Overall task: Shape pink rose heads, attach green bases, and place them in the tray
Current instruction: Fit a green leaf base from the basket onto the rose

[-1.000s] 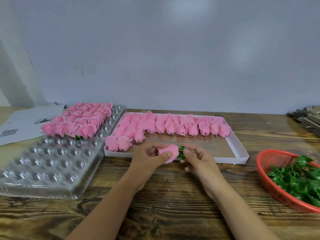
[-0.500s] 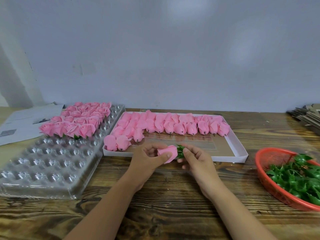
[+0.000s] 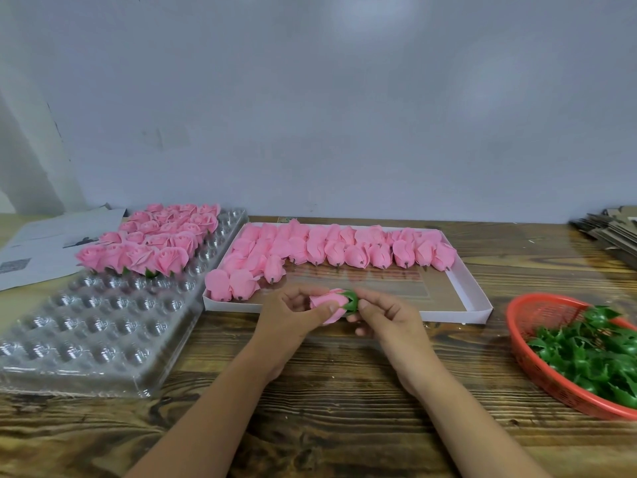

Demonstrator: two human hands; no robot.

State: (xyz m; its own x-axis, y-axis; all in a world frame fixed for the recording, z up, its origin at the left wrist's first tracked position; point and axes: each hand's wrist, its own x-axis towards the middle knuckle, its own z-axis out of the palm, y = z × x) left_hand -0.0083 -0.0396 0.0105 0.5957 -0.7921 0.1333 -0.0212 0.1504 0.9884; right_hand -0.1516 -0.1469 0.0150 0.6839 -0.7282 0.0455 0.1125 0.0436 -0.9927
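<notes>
A pink rose head [image 3: 327, 304] lies sideways between my hands, just in front of the white box. My left hand [image 3: 293, 313] grips the bud with fingers and thumb curled round it. My right hand [image 3: 386, 317] pinches the green base [image 3: 351, 301], which sits against the bud's right end. The clear plastic tray [image 3: 100, 326] at left holds several finished pink roses [image 3: 151, 243] in its far rows. The white box [image 3: 462, 288] holds several unshaped pink buds [image 3: 327, 248].
A red mesh basket [image 3: 537, 370] of green bases [image 3: 599, 357] stands at the right edge. Papers [image 3: 44, 246] lie at far left and stacked cardboard [image 3: 610, 232] at far right. The wooden tabletop [image 3: 344, 401] lies bare under my forearms.
The green base has been pushed onto the bud's right end and now cups it. Both hands stay in nearly the same place.
</notes>
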